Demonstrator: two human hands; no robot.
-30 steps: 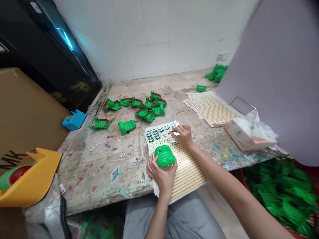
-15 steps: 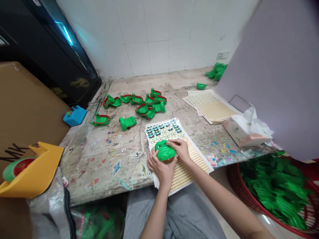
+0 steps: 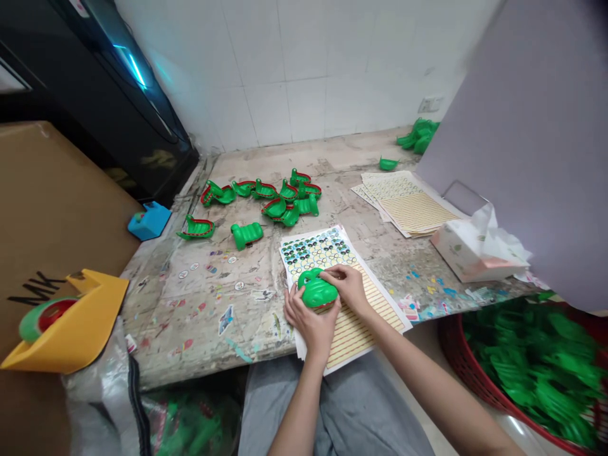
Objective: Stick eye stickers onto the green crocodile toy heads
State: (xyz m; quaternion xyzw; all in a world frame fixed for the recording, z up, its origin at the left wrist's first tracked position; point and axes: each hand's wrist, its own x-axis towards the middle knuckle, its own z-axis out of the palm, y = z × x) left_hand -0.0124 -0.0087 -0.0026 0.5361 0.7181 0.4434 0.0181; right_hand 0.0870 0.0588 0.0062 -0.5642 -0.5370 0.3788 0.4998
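Over the near edge of a sticker sheet, my left hand is wrapped round a green plastic crocodile head. An eye sticker shows on the head's left eye bump. My right hand has its fingertips pressed together at the right eye bump, touching the head; whatever lies under those fingertips is hidden. Rows of eye shapes fill the upper part of the sheet, and lines of teeth run across its lower part. Beyond it on the table are several green crocodile jaws with red edges.
More sticker sheets lie at the right, beside a tissue box. A red basket of green parts stands below the table's right edge. At the left are a yellow tape dispenser, a blue tape dispenser and a cardboard box.
The whole view has shifted slightly, so things appear a little further right. Both hands keep their places on the crocodile head, the right fingertips still at its right eye bump.
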